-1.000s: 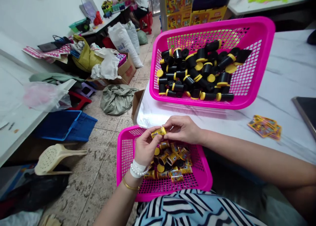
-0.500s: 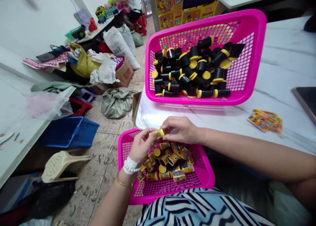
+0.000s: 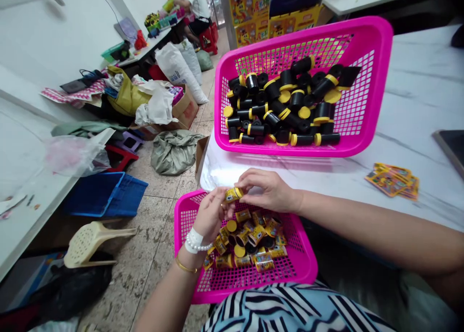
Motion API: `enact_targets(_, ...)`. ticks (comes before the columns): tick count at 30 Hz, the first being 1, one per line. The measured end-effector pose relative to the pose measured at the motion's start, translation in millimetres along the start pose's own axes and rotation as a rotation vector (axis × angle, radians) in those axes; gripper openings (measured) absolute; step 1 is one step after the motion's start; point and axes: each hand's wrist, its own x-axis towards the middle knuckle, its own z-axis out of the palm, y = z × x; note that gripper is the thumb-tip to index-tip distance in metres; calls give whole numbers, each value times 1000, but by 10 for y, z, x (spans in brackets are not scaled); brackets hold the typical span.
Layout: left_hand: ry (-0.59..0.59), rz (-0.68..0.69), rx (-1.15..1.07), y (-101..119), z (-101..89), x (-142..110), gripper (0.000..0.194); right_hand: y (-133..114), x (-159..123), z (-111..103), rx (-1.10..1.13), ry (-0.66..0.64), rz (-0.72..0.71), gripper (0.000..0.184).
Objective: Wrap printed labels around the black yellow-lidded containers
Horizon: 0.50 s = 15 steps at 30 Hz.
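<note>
Your table (image 3: 326,175) bears a basket (image 3: 380,76) of black tubes (image 3: 297,99). Your left hand (image 3: 207,217) has a yellow tube (image 3: 232,194) in its grip over the lower basket (image 3: 306,264), your right hand (image 3: 268,190) pinching its capped end

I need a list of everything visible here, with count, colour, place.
Table: one, white, right side
Upper basket: one, pink, on table
Black tubes: many, yellow-capped, in upper basket
Cartons: several, yellow, behind upper basket
Cards: several, orange, on table at right
Lower basket: one, pink, bottom centre
Printed tubes: many, yellow, in lower basket
Held tube: one, yellow, above lower basket
Stool: one, cream, floor at left
Crates: blue, floor at left, count unclear
Sacks: several, white and greenish, on floor
Co-worker: one, white top, at back
Left hand: one, bare, on held tube
Right hand: one, bare, on held tube
</note>
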Motion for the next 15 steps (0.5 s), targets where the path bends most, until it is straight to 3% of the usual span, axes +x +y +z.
enact_targets(3, 18, 74, 52, -10, 7, -19, 30, 4, -13, 29, 117, 28, 149, 19)
enact_targets(7, 27, 477, 463, 65, 46, 25, 22, -9, -13, 75, 478, 73, 585, 29)
enact_targets(9, -21, 607, 596, 115, 47, 82, 21, -23, -1, 73, 597, 67, 705, 32)
enact_targets(11, -77, 616, 597, 150, 32, 134, 21, -42, 7, 61, 630, 78, 719, 34)
enact_targets(15, -105, 403, 442, 148, 13, 155, 24, -78, -16, 43, 446, 69, 557, 29)
